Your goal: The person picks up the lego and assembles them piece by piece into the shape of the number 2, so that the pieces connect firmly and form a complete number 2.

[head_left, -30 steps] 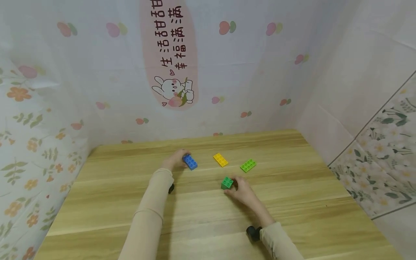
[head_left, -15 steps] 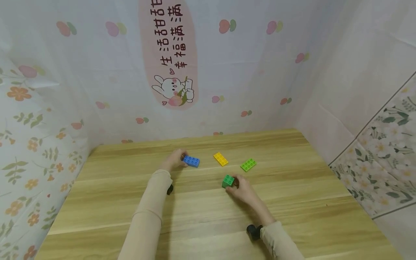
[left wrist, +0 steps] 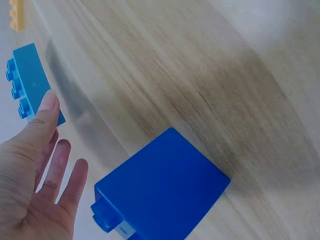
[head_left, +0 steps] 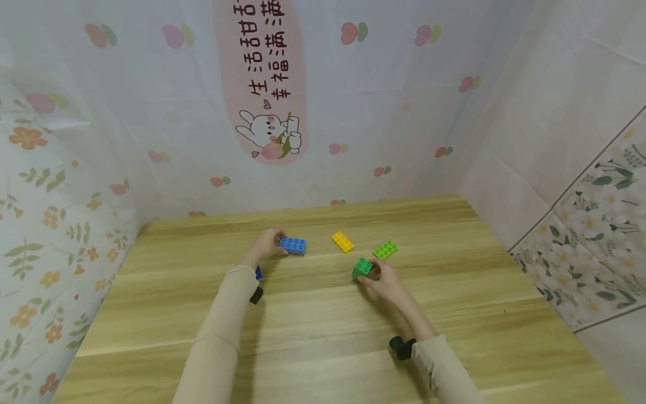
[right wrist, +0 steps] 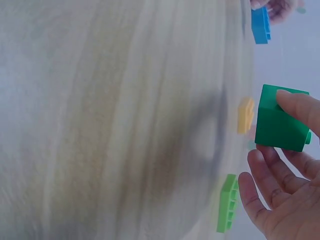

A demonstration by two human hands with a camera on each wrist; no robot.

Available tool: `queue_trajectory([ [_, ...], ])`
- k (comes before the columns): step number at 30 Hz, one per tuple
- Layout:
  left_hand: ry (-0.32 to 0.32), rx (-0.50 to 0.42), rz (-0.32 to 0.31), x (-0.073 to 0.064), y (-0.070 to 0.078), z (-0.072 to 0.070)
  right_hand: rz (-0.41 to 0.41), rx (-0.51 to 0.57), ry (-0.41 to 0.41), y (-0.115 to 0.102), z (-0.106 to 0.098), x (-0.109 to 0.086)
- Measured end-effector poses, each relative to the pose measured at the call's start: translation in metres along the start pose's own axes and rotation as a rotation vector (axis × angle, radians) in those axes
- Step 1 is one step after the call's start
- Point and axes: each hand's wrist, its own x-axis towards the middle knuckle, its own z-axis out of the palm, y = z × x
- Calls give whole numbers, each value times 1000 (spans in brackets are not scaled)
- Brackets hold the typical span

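My left hand (head_left: 264, 247) pinches one end of a blue eight-stud toy building brick (head_left: 294, 246), its thumb (left wrist: 48, 102) along the side in the left wrist view. A darker blue brick (left wrist: 165, 185) stands near that wrist; in the head view the forearm mostly hides this brick (head_left: 258, 272). Between thumb and fingers, my right hand (head_left: 391, 283) holds a green four-stud brick (head_left: 361, 269). The green brick (right wrist: 282, 120) appears raised above the table in the right wrist view, studs facing up.
A flat yellow brick (head_left: 342, 241) lies between the two hands, farther back. To its right is a flat lime-green brick (head_left: 385, 250), just beyond the right hand. The wooden table (head_left: 313, 348) ends at a printed cloth wall (head_left: 393, 101).
The blue brick has swung from slanted to nearly crosswise in my left hand, then shifted slightly left. My right hand has moved a little right with the green brick. The darker blue brick has come into view.
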Motion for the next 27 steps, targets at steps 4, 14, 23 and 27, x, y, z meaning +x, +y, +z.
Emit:
queue_trajectory([
  [4, -1, 6, 2, -3, 4, -2, 20, 5, -19, -2, -6, 0],
  [14, 47, -1, 60, -18, 17, -7, 21, 7, -29, -10, -18, 0],
  [23, 129, -1, 135, -31, 26, -12, -48, -16, 2, -21, -30, -2],
  [27, 129, 9, 132, -36, 30, -12, -82, -30, 27, -25, -33, -1],
])
